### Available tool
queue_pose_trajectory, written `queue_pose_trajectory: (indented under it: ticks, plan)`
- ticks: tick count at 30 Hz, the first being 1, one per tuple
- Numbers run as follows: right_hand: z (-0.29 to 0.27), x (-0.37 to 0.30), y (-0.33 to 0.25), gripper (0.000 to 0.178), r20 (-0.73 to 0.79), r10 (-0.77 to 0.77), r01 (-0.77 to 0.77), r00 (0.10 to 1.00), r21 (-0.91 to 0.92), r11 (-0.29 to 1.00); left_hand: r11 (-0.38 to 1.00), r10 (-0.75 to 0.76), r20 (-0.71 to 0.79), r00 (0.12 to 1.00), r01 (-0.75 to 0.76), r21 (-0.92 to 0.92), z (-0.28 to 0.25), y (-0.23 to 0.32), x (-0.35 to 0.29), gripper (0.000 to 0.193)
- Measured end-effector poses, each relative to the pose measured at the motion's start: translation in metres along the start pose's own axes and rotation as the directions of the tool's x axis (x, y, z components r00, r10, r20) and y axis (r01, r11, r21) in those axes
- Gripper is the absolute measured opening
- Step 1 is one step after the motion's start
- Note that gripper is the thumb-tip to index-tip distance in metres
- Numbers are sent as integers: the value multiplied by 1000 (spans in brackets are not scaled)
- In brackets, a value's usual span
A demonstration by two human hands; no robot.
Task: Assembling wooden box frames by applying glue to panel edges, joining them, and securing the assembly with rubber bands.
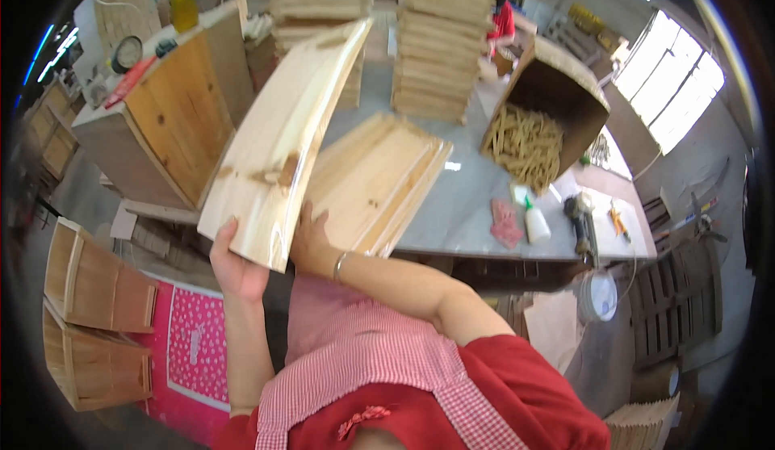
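A long pale wooden board (282, 139) is raised and tilted over the grey table (468, 200). My left hand (236, 266) grips its near end from below, thumb on top. My right hand (311, 238) presses against the board's near right corner, partly hidden behind it. Just right of the board, a shallow wooden tray (379, 180) lies flat on the table.
Two tall stacks of wooden panels (444, 38) stand at the back. A tipped cardboard box (557, 95) spills wooden dowels. A glue bottle (535, 222), red cloth and power tool lie at the right. A wooden box (173, 119) stands left; crates (97, 321) sit on the floor.
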State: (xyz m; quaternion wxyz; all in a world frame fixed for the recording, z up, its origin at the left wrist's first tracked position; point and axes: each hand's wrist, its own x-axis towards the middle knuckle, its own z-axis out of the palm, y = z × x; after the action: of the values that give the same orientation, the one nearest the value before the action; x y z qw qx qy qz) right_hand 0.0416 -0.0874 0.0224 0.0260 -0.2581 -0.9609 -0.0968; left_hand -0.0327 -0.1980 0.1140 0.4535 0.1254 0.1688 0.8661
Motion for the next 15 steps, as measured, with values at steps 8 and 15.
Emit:
queue_pose_trajectory:
  ticks: [8,15]
  plan:
    - [-148,-56,151,27,-47,-338,299,940,-365,882,995,59,36,998,-56,-82,12,26,-24,63]
    - [-358,-168,236,17,-585,9,-55,811,-60,997,983,84,44,996,-75,-169,17,32,-28,63]
